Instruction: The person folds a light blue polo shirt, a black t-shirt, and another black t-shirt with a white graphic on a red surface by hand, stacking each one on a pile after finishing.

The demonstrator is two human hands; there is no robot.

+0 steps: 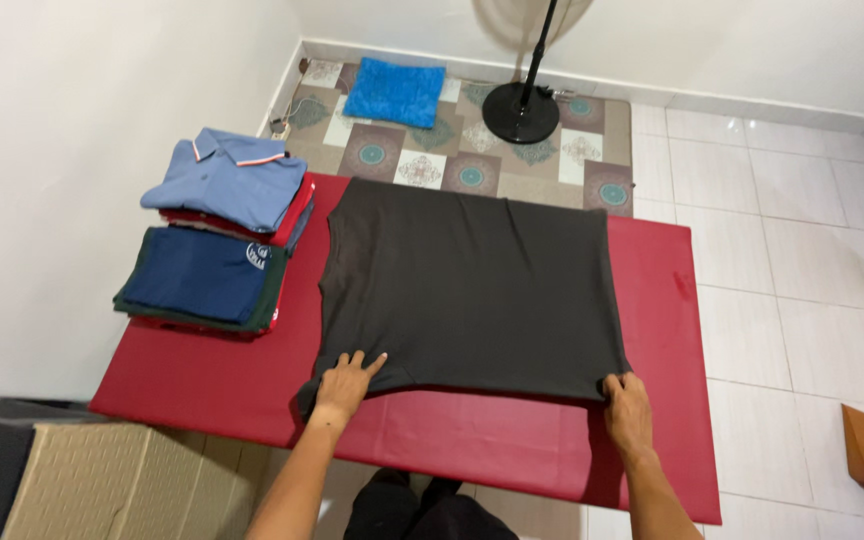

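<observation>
Hands come first, at the near edge of a dark shirt (pixel 467 290) spread over a red table (pixel 202 385). The left hand (pixel 344 385) lies flat on the shirt's near left corner, fingers (pixel 357 362) spread wide and pressing the cloth down, gripping nothing. The right hand (pixel 627 410) sits at the near right corner, fingers curled over the hem; it seems to pinch the fabric, though the fingertips are tucked out of sight. Beyond both sets of fingers the shirt runs flat and fairly smooth toward the far edge of the table, a sleeve tucked near the left thumb.

To fold well from this grip, both corners likely need an even hold so the hem stays straight, and the cloth should stay taut between the hands so no crease gets trapped.

Left of the left fingers, well apart, stand two stacks of folded clothes: a navy shirt (pixel 197 272) on the nearer one, a light blue polo (pixel 227 180) on the farther. A cardboard box (pixel 102 480) sits on the floor below the left forearm. Farther off lie a patterned mat (pixel 432 150), a blue towel (pixel 395 92) and a fan stand (pixel 522 110).
</observation>
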